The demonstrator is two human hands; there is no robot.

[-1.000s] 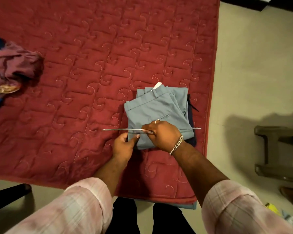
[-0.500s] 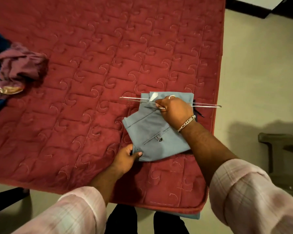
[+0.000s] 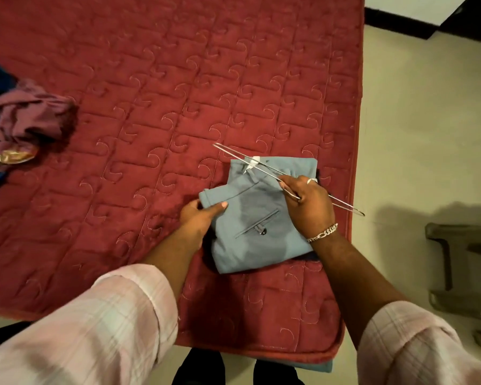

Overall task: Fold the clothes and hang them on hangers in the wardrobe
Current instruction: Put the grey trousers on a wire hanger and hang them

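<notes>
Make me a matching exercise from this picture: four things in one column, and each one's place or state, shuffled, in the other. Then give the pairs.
1. wire hanger
2. folded grey-blue trousers
3. purple garment
4. left hand

A. crumpled at the bed's left edge
B. gripping the trousers' left edge
C. held in the right hand
D. lying folded on the red quilt

Pairs: 1-C, 2-D, 3-A, 4-B
</notes>
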